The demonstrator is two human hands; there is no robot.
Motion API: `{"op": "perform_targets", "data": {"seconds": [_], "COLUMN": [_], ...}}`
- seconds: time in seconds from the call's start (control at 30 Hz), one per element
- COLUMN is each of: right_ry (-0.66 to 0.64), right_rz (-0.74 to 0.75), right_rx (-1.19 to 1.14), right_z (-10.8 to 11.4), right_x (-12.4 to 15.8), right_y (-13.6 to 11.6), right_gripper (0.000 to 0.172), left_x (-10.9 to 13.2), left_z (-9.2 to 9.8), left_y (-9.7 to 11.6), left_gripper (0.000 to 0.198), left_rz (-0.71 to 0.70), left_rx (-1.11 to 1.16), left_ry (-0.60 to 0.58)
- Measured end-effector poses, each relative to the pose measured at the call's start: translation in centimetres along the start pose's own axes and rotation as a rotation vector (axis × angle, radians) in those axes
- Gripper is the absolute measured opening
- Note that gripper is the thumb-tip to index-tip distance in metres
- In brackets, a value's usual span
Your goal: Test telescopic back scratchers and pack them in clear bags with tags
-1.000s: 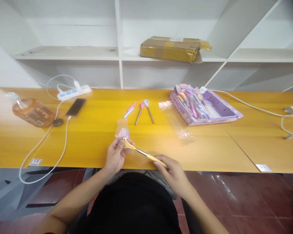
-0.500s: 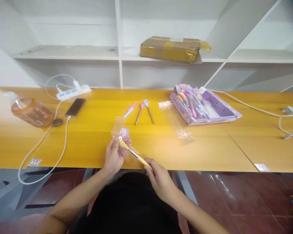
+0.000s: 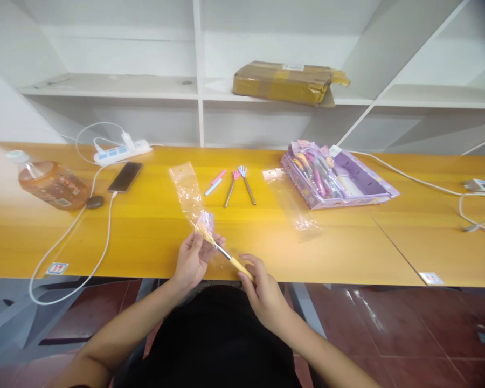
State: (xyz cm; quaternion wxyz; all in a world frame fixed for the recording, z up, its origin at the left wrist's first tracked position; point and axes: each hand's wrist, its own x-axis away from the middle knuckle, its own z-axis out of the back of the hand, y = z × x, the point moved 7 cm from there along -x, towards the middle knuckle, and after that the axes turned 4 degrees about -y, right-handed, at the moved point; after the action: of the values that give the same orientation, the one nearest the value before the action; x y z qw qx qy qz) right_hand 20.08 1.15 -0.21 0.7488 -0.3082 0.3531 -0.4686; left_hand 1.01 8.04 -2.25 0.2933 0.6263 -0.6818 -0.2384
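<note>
A yellow back scratcher [image 3: 239,265] with a metal shaft slants between my two hands. My left hand [image 3: 191,263] pinches its claw-shaped head end together with a clear plastic sleeve [image 3: 184,186], which stretches up and away over the table. A small purple card [image 3: 206,220] shows at the sleeve's lower part. My right hand [image 3: 264,296] grips the yellow handle near its end, its index finger partly lifted. Beyond my hands lie a pink-headed metal rod [image 3: 230,191] and a blue-headed metal rod [image 3: 248,188], beside a pink tube [image 3: 219,177] and a blue tube [image 3: 213,187].
Right of centre sits a purple display box [image 3: 347,202] with several wrapped back scratchers, near another clear sleeve [image 3: 291,202]. At left are a drink bottle [image 3: 54,183], a phone [image 3: 125,177], a power strip [image 3: 123,153] and looping white cables. A taped carton [image 3: 283,82] rests on the shelf.
The clear sleeve, bunched at my left hand before, now extends away to the upper left and covers the claw head. My right index finger has lifted slightly from the handle.
</note>
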Motion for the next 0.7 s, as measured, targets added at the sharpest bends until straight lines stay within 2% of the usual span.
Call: {"op": "perform_targets", "data": {"seconds": [0.1, 0.17, 0.33, 0.53, 0.7], "right_ry": [0.012, 0.013, 0.016, 0.021, -0.028], "right_rz": [-0.014, -0.01, -0.001, -0.007, -0.022], "right_rx": [-0.007, -0.004, 0.001, -0.043, -0.073], "right_z": [-0.2, -0.2, -0.2, 0.3, 0.4], "right_x": [0.1, 0.2, 0.0, 0.0, 0.0], "right_y": [0.2, 0.0, -0.6, -0.8, -0.8], "right_gripper": [0.048, 0.054, 0.055, 0.057, 0.06], "left_x": [0.1, 0.2, 1.1, 3.0, 3.1], "left_z": [-0.1, -0.2, -1.2, -2.8, -2.7], "left_y": [-0.3, -0.3, -1.0, -3.3, -3.4], "left_gripper": [0.046, 0.045, 0.037, 0.038, 0.039], "left_rz": [0.01, 0.009, 0.024, 0.14, 0.121], "left_rx": [-0.015, -0.025, -0.074, -0.221, -0.27], "left_ry": [-0.026, -0.036, -0.086, -0.261, -0.278]}}
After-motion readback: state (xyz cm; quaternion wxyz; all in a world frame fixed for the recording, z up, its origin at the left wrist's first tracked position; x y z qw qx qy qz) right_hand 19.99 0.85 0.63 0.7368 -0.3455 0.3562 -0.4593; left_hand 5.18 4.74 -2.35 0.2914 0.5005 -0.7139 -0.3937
